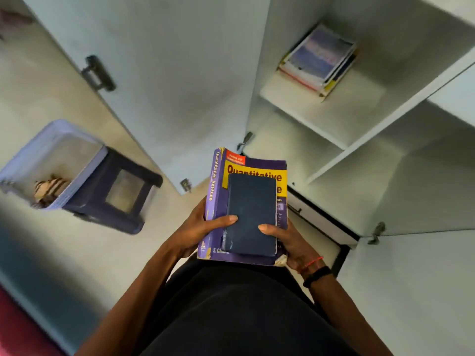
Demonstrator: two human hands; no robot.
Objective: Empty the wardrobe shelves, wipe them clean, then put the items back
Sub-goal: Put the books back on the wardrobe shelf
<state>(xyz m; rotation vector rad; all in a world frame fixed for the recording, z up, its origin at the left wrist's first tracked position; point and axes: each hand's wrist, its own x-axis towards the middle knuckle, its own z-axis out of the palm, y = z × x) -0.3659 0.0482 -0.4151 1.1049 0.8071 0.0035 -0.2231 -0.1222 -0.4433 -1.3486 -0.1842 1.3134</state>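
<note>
Purple book with notebook on top sits between hands: left hand grips at 9 o'clock, right hand at 3, thumbs on notebook.

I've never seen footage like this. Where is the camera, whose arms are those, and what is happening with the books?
There is no machine here. A person wears one wide-angle camera on the head, looking down, so the arms at the bottom are their own. The left hand and right hand grip a thick purple book from either side, with the thumbs resting on a small dark blue book that lies on top. Ahead is an open white wardrobe. One shelf holds a stack of books. On the floor to the left, a dark stool sits beside a pale lavender tub.
</note>
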